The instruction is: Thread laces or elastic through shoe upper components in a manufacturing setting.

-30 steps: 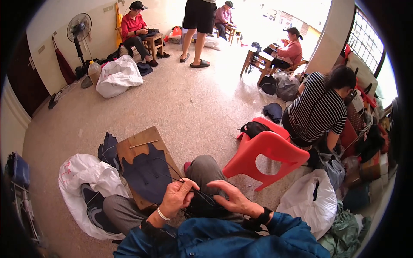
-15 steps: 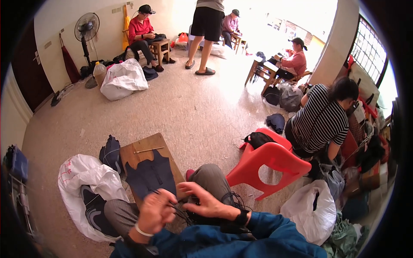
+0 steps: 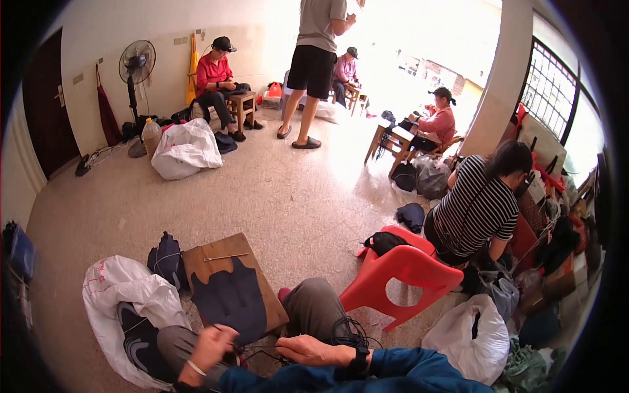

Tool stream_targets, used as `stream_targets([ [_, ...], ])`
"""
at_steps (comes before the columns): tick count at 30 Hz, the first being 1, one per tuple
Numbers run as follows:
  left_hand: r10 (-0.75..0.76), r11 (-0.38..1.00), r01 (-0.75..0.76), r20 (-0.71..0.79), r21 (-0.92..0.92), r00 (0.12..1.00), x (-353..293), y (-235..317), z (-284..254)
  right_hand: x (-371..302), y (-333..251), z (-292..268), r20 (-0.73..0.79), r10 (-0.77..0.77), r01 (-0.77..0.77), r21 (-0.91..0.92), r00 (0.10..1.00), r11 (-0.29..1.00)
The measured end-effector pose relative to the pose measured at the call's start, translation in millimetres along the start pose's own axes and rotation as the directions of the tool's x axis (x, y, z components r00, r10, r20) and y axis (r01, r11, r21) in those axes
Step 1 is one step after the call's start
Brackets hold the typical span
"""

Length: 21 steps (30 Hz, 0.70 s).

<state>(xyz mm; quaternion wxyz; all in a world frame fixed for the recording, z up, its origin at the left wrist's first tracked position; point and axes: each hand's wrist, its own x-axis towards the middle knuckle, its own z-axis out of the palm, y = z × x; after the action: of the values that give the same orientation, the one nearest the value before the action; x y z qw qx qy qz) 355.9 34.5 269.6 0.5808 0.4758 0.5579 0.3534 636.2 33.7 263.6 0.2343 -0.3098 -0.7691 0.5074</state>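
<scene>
My left hand [image 3: 212, 348] is closed in a pinch at the near edge of a dark navy cut fabric piece [image 3: 230, 300]. Black cord [image 3: 259, 354] runs between it and my right hand [image 3: 308, 350], whose fingers are closed on the cord too. More of this black cord hangs in a loose bundle over my right knee. The fabric lies flat on a brown wooden board [image 3: 195, 270], with a thin stick-like tool [image 3: 226, 257] beyond it. My fingertips are too small to show the exact grip.
Left of the board stand a white sack [image 3: 105, 288] with dark pieces inside and a navy bundle [image 3: 166, 259]. A red plastic chair [image 3: 373, 281] is at my right, near a white bag [image 3: 468, 340] and a crouching person [image 3: 477, 208]. Other people sit or stand farther off.
Both hands have come down toward my lap, and the right one has gone from spread fingers to closed. The view has tilted up a little, and the standing person shows more fully.
</scene>
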Motion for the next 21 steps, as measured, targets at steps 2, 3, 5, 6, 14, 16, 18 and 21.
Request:
stream_targets([
  [2, 0.158, 0.952, -0.163, 0.04, 0.261, 0.987, -9, -2, 30, -3, 2, -6, 0.113, 0.011, -0.002, -0.082, 0.994, 0.997],
  [3, 0.323, 0.845, -0.279, -0.02, 0.456, 0.946, -11, 4, 42, -6, 1, -6, 0.111, 0.016, -0.006, -0.086, 0.994, 0.996],
  [5, 0.487, 0.69, -0.35, -0.048, 0.634, 0.872, -13, 8, 60, -12, -3, -3, 0.096, -0.013, 0.012, 0.013, 0.995, 1.0],
  [6, 0.355, 0.892, -0.347, 0.028, 0.291, 0.935, -12, 7, 67, -14, -8, -1, 0.099, -0.012, 0.011, 0.012, 0.995, 1.0],
  [14, 0.11, 0.994, -0.1, 0.354, -0.048, 0.929, -24, -19, 70, -33, -25, -12, -0.148, 0.154, -0.132, 0.15, 0.977, 0.98],
  [16, 0.043, 0.997, -0.063, 0.336, 0.047, 0.941, -32, -9, 66, -36, -28, -22, -0.17, 0.211, -0.2, 0.079, 0.963, 0.977],
  [18, 0.224, 0.967, -0.249, 0.293, 0.051, 0.929, -36, -11, 68, -36, -22, -23, -0.234, 0.028, -0.05, -0.087, 0.972, 0.995],
  [21, 0.059, 0.993, -0.091, 0.361, 0.07, 0.931, -36, -3, 54, -36, -12, -27, -0.273, -0.051, -0.032, -0.291, 0.961, 0.956],
])
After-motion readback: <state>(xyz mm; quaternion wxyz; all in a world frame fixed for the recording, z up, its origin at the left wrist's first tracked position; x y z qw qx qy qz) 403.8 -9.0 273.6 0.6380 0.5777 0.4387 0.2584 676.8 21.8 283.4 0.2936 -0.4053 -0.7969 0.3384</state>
